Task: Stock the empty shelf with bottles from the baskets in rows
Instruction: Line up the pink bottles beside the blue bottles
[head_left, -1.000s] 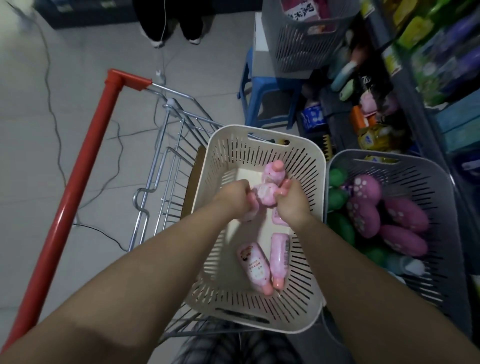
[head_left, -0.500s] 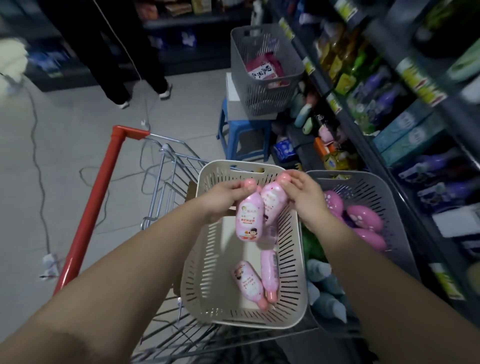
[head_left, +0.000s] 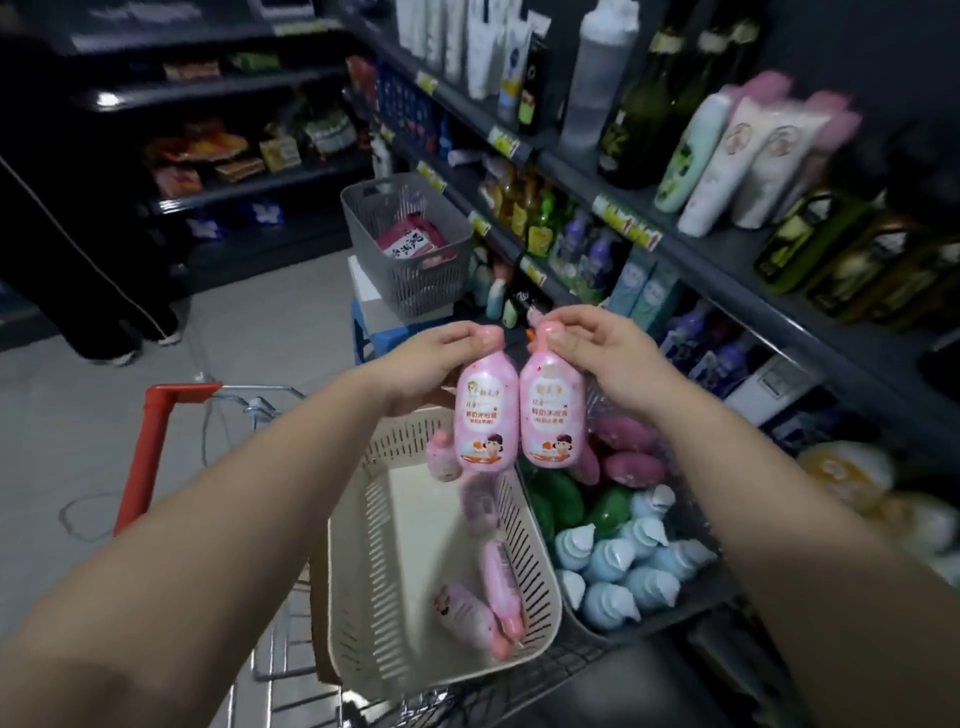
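Above the cream basket (head_left: 374, 571): left hand (head_left: 431, 364) and right hand (head_left: 608, 358), arms outstretched, each pinch a pink bottle's neck — left bottle (head_left: 485, 415), right bottle (head_left: 553, 413) — hanging upright, touching.

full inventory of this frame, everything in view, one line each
held pink bottles: 2, pink, hanging side by side above the cream basket, one per hand
cream basket: 1, cream, on the cart
loose pink bottles: at least 3, pink, lying in the cream basket; blur hides the exact count
pale blue bottles: several, pale blue, in the basket right of the cream one
green bottles: at least 2, green, same basket
cart handle: 1, red, left
grey basket: 1, grey, on a blue stool
shelves: dark, right, stocked with bottles
left hand: holds the left bottle's cap
right hand: holds the right bottle's cap
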